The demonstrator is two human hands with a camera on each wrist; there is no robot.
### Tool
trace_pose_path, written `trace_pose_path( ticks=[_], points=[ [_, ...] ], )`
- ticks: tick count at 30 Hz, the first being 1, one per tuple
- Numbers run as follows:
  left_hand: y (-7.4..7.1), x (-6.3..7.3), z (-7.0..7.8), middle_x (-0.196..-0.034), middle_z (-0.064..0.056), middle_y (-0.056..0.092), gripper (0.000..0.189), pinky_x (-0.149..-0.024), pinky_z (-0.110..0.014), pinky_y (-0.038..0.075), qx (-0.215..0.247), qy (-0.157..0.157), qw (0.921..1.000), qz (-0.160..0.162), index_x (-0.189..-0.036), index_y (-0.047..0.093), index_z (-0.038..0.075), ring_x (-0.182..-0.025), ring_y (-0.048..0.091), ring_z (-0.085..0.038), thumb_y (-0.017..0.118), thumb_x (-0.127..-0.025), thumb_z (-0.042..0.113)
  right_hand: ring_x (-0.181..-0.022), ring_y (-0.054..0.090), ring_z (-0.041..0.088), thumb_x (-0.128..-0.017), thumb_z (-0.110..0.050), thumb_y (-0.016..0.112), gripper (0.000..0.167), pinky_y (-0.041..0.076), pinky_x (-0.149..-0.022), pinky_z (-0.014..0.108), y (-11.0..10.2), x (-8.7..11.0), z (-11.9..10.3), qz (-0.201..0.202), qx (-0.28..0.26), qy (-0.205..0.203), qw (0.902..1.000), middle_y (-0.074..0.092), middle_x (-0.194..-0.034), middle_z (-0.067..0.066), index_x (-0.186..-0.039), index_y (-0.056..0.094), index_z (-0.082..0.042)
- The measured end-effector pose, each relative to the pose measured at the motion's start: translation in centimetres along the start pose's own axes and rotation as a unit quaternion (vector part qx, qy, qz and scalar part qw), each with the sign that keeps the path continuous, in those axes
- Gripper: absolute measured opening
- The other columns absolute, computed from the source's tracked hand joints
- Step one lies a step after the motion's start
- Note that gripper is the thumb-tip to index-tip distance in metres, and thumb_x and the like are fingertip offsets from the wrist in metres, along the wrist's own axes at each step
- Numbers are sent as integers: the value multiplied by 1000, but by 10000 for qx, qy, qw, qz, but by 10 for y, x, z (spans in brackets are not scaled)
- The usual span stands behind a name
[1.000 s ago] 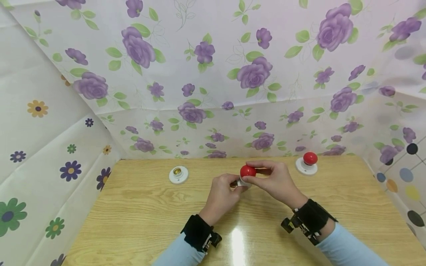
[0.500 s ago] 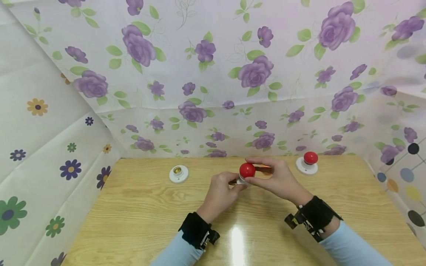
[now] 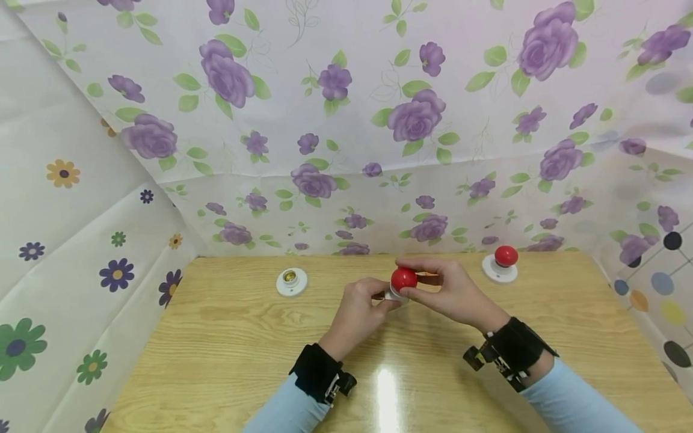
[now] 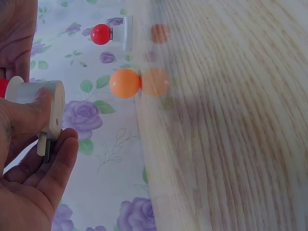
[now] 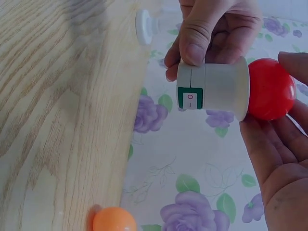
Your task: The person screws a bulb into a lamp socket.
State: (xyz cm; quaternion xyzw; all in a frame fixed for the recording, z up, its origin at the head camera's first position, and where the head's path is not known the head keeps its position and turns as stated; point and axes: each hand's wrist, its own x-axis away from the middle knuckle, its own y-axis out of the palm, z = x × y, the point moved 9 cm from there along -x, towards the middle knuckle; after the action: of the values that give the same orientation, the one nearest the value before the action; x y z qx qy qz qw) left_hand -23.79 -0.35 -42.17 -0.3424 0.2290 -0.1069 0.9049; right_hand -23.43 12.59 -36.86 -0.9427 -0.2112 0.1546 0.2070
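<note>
Near the middle back of the table, in the head view, my left hand (image 3: 360, 313) grips a white plug-in lamp holder (image 5: 219, 89) by its base. The holder has a green-framed switch on its side, and plug prongs (image 4: 43, 147) stick out of it in the left wrist view. A round red bulb (image 5: 270, 89) sits against the holder's flared mouth. My right hand (image 3: 452, 297) pinches that bulb between thumb and fingers. How deep the bulb sits in the holder is hidden.
On the wooden table (image 3: 243, 355) stand a white round lamp base (image 3: 292, 282) to the left and another white base (image 3: 499, 270) bearing a red bulb (image 3: 506, 256) to the right. An orange ball-like thing (image 4: 125, 83) lies near the back edge. Patterned cloth (image 3: 346, 138) hangs behind.
My right hand's fingers have shifted a little round the red bulb and its wrist has moved slightly right. My left hand keeps its grip on the lamp holder, almost unmoved.
</note>
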Motion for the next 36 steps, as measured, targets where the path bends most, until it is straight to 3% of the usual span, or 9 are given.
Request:
trace_pose_path(
  ticks=[9, 17, 25, 33, 36],
  points=[
    [1, 2, -1, -95, 8, 69, 23, -76, -16, 51, -34, -14, 10000, 22, -102, 72, 20, -87, 63, -2, 74, -80, 25, -111, 61, 14, -81, -23, 73, 41, 53, -87, 28, 2, 1, 6, 8, -27, 67, 10000, 62, -125, 2, -120, 63, -22],
    [2, 2, -1, -93, 8, 71, 22, -75, -17, 52, 0, -88, 9999, 64, -103, 72, 20, -83, 63, 1, 73, -82, 25, -106, 63, 12, -78, -23, 76, 37, 54, -83, 28, 0, 1, 6, 380, -113, 272, 9988, 66, -118, 1, -115, 67, -21],
    [2, 3, 1, -91, 8, 72, 18, -71, -18, 53, -106, -135, 9996, 229, -100, 73, 21, -83, 64, -1, 72, -82, 26, -103, 65, 24, -77, -19, 77, 39, 55, -77, 27, -1, 2, 3, 669, -212, 295, 9971, 66, -117, 8, -114, 67, -8],
    [-1, 3, 5, -88, 7, 72, 19, -68, -17, 52, -245, -116, 9989, 373, -100, 74, 22, -79, 63, 0, 73, -82, 28, -100, 66, 17, -74, -28, 78, 38, 55, -79, 31, -3, 1, 17, 1211, -6, 137, 9925, 69, -112, 0, -109, 70, -17],
    [-1, 3, 5, -88, 7, 72, 20, -68, -16, 52, -174, -57, 9990, 403, -101, 73, 22, -79, 64, -2, 72, -82, 27, -99, 66, 14, -73, -33, 78, 39, 55, -80, 29, -4, 0, 22, 1217, 97, -26, 9925, 68, -111, -3, -109, 70, -21]
  ],
)
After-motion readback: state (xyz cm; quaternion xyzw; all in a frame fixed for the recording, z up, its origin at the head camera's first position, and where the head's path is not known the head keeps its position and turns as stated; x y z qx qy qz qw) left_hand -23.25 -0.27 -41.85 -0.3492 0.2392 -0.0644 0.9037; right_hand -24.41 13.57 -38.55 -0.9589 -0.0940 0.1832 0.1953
